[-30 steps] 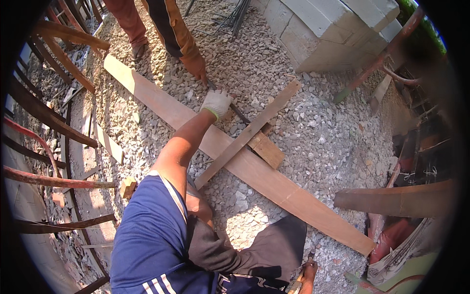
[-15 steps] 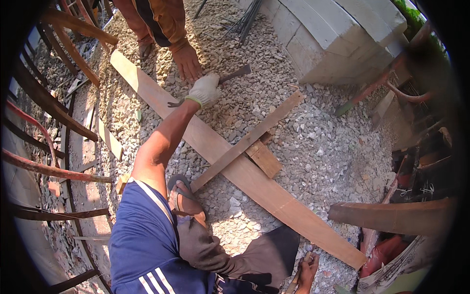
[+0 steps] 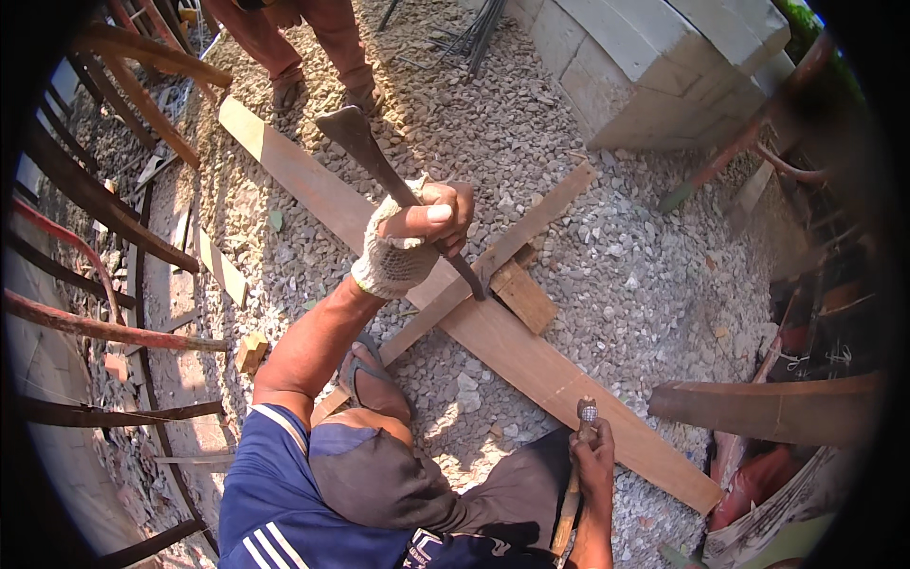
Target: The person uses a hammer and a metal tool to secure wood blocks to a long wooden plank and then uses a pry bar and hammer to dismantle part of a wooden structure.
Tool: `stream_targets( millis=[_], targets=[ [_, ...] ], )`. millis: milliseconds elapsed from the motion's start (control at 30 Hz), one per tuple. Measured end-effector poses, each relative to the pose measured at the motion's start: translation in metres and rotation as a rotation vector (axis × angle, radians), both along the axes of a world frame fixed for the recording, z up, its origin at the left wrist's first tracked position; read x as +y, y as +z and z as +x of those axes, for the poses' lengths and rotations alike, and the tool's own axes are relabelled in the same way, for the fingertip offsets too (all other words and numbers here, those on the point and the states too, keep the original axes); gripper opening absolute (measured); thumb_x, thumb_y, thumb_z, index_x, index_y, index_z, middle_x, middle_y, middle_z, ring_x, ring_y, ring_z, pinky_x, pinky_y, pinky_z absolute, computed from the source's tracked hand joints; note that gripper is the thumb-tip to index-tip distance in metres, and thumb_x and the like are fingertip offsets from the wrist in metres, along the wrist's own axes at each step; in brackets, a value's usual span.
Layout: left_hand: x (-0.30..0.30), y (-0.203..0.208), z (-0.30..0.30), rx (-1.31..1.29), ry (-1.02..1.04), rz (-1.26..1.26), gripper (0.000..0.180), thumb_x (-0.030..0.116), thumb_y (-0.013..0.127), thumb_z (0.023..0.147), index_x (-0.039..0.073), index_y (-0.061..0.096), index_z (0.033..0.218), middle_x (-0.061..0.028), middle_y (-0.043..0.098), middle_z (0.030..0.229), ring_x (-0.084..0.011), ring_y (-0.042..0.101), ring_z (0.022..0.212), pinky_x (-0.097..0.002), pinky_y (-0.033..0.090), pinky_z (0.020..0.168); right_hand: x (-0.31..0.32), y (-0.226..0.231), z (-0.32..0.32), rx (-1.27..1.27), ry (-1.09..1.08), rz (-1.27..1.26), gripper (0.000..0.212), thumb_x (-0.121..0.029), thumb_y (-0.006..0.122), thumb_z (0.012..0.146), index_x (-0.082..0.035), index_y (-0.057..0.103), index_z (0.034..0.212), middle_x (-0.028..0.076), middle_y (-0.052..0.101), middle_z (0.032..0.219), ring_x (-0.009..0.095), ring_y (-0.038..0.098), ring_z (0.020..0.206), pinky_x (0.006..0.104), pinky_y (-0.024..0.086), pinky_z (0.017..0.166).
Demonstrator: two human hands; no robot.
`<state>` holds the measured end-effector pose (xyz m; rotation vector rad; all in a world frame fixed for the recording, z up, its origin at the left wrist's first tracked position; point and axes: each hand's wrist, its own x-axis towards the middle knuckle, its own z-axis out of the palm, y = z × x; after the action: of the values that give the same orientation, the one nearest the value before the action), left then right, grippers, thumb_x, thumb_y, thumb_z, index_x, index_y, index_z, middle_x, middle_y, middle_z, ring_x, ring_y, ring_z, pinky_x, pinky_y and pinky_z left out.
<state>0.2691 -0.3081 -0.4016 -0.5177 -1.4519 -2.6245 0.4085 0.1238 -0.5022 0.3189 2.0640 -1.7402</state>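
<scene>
My left hand (image 3: 417,237), in a white knit glove with bare fingertips, is closed around a dark metal pry bar (image 3: 365,152). The bar's broad flat end points up and away. Its narrow end lies over the long plank (image 3: 550,375), beside the narrow wooden strip (image 3: 550,213) that crosses it; whether it touches is unclear. Low on the right, my right hand (image 3: 592,460) grips a hammer (image 3: 567,522) close under its head, over the plank's near edge. A short wood block (image 3: 524,297) sits at the crossing, on the far side of the plank.
Gravel (image 3: 645,237) covers the ground. Another person's legs (image 3: 327,43) stand at the far left. Pale stacked blocks (image 3: 654,85) rise at the far right. Curved wooden ribs (image 3: 104,209) line the left; a thick beam (image 3: 758,412) juts in from the right. My sandalled foot (image 3: 374,379) rests near the strip.
My left hand has turned the pry bar and brought it nearer, to the crossing. My right hand has lifted the hammer up and forward. The other person's lowered hand has withdrawn from the gravel.
</scene>
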Motion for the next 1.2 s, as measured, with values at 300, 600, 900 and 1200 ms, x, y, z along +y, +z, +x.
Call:
stream_targets(
  millis=[300, 600, 900, 1200],
  targets=[
    [0.02, -0.022, -0.008, 0.163, 0.162, -0.24, 0.044, 0.033, 0.066, 0.094, 0.01, 0.041, 0.065, 0.0008, 0.041, 0.062, -0.0126, 0.037, 0.06, -0.0299, 0.03, 0.055, -0.021, -0.012, 0.0, 0.057, 0.096, 0.054, 0.036, -0.003, 0.065, 0.084, -0.001, 0.054, 0.118, -0.003, 0.056, 0.083, 0.007, 0.047, 0.072, 0.0246, 0.038, 0.066],
    [0.035, -0.028, -0.024, 0.235, 0.232, -0.331, 0.045, 0.036, 0.067, 0.092, 0.007, 0.043, 0.067, 0.0012, 0.04, 0.065, -0.0121, 0.038, 0.062, -0.0318, 0.029, 0.057, -0.077, 0.017, -0.042, 0.121, 0.129, -0.238, 0.066, -0.005, 0.068, 0.079, 0.001, 0.044, 0.14, 0.007, 0.058, 0.104, 0.014, 0.057, 0.084, 0.027, 0.048, 0.076],
    [0.033, -0.033, -0.025, 0.129, 0.424, -0.46, 0.056, 0.057, 0.06, 0.099, 0.01, 0.047, 0.07, 0.0039, 0.041, 0.065, -0.0109, 0.04, 0.06, -0.0281, 0.035, 0.057, -0.12, 0.021, -0.088, 0.411, 0.382, 0.193, 0.068, -0.011, 0.056, 0.102, -0.012, 0.025, 0.162, 0.008, 0.063, 0.094, 0.013, 0.061, 0.068, 0.0301, 0.053, 0.06],
    [0.025, -0.008, -0.003, 0.179, 0.767, -0.537, 0.041, 0.027, 0.066, 0.101, 0.006, 0.048, 0.071, -0.0001, 0.038, 0.061, -0.013, 0.037, 0.056, -0.0364, 0.035, 0.051, -0.192, 0.204, -0.129, 1.279, -0.112, -0.349, 0.062, -0.012, 0.058, 0.102, -0.014, 0.032, 0.158, 0.015, 0.06, 0.097, 0.023, 0.059, 0.074, 0.0359, 0.053, 0.065]
  ],
)
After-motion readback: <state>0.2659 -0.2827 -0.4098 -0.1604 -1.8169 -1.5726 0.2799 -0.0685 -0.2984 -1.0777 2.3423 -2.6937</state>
